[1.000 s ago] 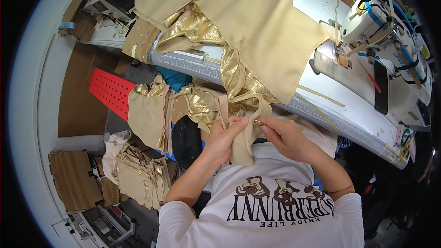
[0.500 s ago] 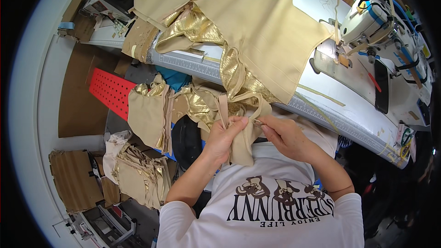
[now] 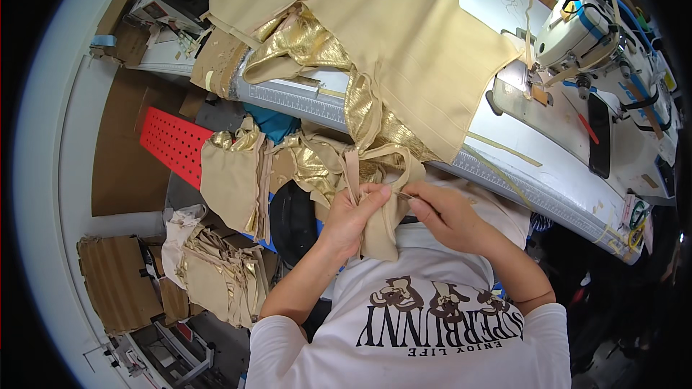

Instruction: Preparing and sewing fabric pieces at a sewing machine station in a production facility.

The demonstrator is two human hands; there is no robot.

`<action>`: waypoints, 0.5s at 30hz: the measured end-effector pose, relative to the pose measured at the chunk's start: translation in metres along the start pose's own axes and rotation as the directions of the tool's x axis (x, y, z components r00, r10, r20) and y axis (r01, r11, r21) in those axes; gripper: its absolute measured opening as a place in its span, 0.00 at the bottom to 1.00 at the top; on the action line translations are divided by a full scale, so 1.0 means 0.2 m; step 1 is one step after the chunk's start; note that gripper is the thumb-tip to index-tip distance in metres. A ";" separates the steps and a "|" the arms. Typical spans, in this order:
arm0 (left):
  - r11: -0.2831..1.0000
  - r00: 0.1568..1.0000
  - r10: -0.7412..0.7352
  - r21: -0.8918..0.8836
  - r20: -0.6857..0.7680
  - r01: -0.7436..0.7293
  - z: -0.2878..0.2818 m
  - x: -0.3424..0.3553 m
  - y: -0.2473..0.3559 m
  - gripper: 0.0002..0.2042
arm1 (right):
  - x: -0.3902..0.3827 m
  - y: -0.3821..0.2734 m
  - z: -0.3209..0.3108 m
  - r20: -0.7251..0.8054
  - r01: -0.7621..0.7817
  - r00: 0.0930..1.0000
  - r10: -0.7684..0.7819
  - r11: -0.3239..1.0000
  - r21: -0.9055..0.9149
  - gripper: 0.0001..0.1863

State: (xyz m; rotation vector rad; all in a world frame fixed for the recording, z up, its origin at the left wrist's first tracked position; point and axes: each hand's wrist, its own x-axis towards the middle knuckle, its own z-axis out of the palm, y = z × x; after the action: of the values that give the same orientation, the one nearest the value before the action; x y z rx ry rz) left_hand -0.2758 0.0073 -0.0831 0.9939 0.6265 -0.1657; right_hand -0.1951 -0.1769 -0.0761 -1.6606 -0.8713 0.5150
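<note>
Close in front of my body, my left hand (image 3: 352, 217) is closed on a beige fabric piece (image 3: 380, 236), the thumb pressing a folded edge. A looped strip of the same cloth rises between my hands, and one end hangs below. My right hand (image 3: 453, 217) pinches a small thin metal tool (image 3: 406, 195), its tip against the cloth edge; its exact kind is too small to tell. Gold-lined beige cloth (image 3: 386, 130) drapes from the table down to the held piece. Folds hide part of where they meet.
At the right stands a white sewing machine (image 3: 577, 36), with a black phone (image 3: 599, 135) on the table beside it. A ruler-marked table edge (image 3: 497, 173) runs in front of me. Cut pieces (image 3: 234, 184) lie near a red perforated panel (image 3: 173, 144); another fabric stack (image 3: 220, 274) sits lower left.
My right hand and the metal tool have shifted very slightly at the cloth edge. My left hand keeps its hold, and the cloth lies nearly the same.
</note>
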 end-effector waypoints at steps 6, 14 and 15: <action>1.000 1.000 -0.007 -0.004 0.025 0.007 0.00 0.00 -0.01 0.09 | 0.00 0.05 -0.03 0.082 -0.186 0.981 0.175 0.967 0.172 0.12; 1.000 0.999 -0.002 0.005 0.044 0.002 -0.01 0.00 -0.02 0.09 | 0.01 0.09 -0.01 0.048 -0.193 0.981 0.187 0.957 0.217 0.12; 1.000 0.999 -0.003 0.006 0.045 0.003 -0.01 0.00 -0.02 0.09 | 0.01 0.09 -0.01 0.041 -0.198 0.980 0.194 0.957 0.210 0.11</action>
State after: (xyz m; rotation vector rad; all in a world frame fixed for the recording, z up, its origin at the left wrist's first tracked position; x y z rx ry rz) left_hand -0.2782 0.0057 -0.0869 0.9923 0.5873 -0.1922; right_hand -0.1877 -0.1784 -0.0932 -1.5532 -0.6431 0.7372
